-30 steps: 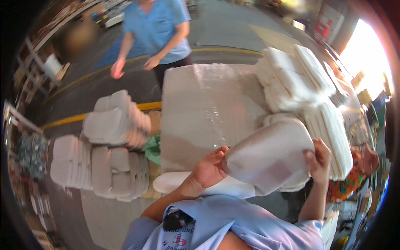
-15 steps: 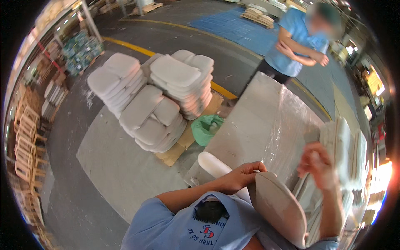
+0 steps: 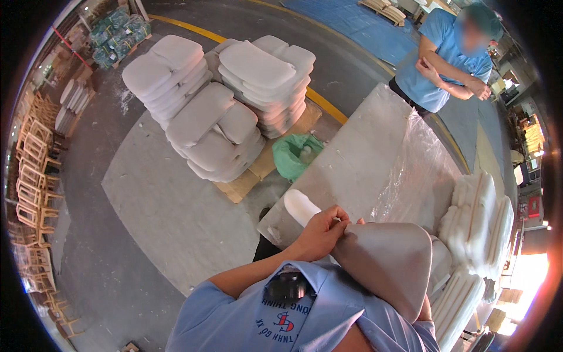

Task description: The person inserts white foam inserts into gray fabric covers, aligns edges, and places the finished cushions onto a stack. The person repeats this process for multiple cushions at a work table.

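A grey-beige, rounded seat cushion (image 3: 390, 258) is held up tilted in front of my chest. My left hand (image 3: 319, 234) is closed, its thumb and fingers pinching the cushion's upper left corner. My right hand (image 3: 360, 222) is mostly behind the cushion; only a fingertip shows at the same edge, beside the left fingers, gripping there. Below my left hand a long white rounded pad (image 3: 300, 206) lies on the table corner, partly covered by the hand and cushion.
The grey table (image 3: 352, 155) carries crumpled clear plastic film (image 3: 410, 170). Stacked white cushions (image 3: 472, 220) stand at right. Beyond the table's left side are tall cushion piles (image 3: 202, 114) on cardboard and a green bag (image 3: 293, 155). A person in blue (image 3: 443, 64) stands at the far end.
My right hand has come from the right, above the table, to behind the cushion, near my left hand. The cushion has turned and shows its broad face. The view has shifted.
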`<action>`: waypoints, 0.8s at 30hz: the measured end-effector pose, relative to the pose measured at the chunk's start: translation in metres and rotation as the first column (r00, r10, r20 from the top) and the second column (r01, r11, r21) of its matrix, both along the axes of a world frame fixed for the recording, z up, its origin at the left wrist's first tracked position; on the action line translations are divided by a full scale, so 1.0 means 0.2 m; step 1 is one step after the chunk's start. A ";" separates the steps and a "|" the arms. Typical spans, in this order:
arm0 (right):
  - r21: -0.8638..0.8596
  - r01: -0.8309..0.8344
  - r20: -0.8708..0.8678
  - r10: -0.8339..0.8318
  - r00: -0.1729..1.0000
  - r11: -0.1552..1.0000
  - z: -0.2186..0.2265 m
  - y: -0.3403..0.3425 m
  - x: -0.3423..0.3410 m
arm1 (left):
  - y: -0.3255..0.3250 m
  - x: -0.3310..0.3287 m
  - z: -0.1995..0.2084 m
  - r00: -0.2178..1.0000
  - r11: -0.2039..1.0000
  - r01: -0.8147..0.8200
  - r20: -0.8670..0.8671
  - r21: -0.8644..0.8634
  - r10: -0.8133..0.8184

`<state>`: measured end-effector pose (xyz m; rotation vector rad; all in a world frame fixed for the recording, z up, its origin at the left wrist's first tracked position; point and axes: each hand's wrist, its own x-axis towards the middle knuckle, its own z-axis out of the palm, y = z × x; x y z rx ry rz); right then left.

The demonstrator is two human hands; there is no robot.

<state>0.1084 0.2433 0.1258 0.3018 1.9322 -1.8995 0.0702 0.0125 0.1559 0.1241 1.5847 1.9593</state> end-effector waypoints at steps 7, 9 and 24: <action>-0.291 -0.269 0.282 0.351 0.893 0.918 0.43 -0.06 -0.16 | 0.02 0.00 -0.01 0.963 0.969 -0.191 0.220 0.158 0.154; -0.288 -0.335 0.235 0.405 0.884 0.897 0.46 -0.05 -0.21 | -0.04 -0.01 -0.04 0.919 0.926 -0.210 0.387 0.314 0.077; -0.388 -0.325 0.267 0.443 0.856 0.862 0.19 -0.13 -0.47 | -0.09 0.10 -0.14 0.855 0.864 -0.382 0.481 0.329 0.195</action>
